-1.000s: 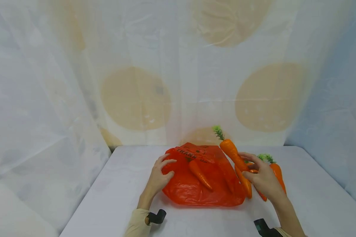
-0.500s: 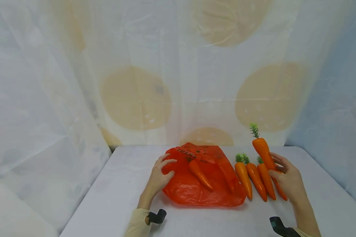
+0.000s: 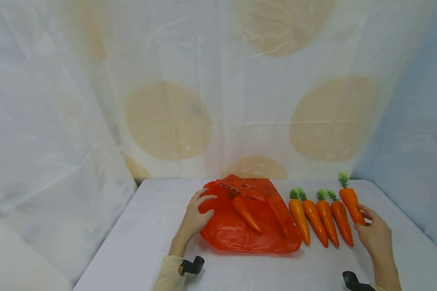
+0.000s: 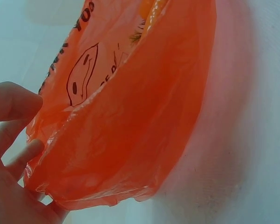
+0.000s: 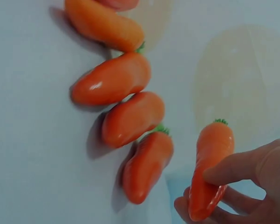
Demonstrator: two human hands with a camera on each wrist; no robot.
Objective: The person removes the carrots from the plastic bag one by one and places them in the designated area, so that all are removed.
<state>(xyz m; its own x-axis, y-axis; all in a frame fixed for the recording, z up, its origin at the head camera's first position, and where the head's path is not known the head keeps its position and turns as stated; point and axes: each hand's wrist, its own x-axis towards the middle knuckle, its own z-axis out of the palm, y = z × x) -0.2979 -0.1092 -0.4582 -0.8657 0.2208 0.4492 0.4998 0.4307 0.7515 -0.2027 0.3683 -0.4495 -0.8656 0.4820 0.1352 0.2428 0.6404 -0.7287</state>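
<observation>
My right hand (image 3: 376, 231) pinches a carrot (image 3: 349, 204) with a green tuft. Its lower end sits between thumb and fingers, and the tuft points up and away from me. In the right wrist view, this carrot (image 5: 213, 147) is apart from a row of several carrots (image 5: 149, 165). At the left side of a red plastic bag (image 3: 236, 238), my left hand (image 3: 197, 214) has its fingers spread and slightly bent. In the left wrist view the fingertips overlap the edge of the bag (image 4: 130, 144). Another carrot (image 3: 247, 215) shows in the bag's upper middle.
The row of carrots (image 3: 325, 218) lies side by side on the white table (image 3: 131, 242), just right of the bag, tufts toward the back. A pale sheet (image 3: 247, 101) with beige circles hangs behind the table and along its sides.
My right hand has moved to the right with its carrot, from beside the bag across the row to past its right end, and then lower. The left hand and bag stay put.
</observation>
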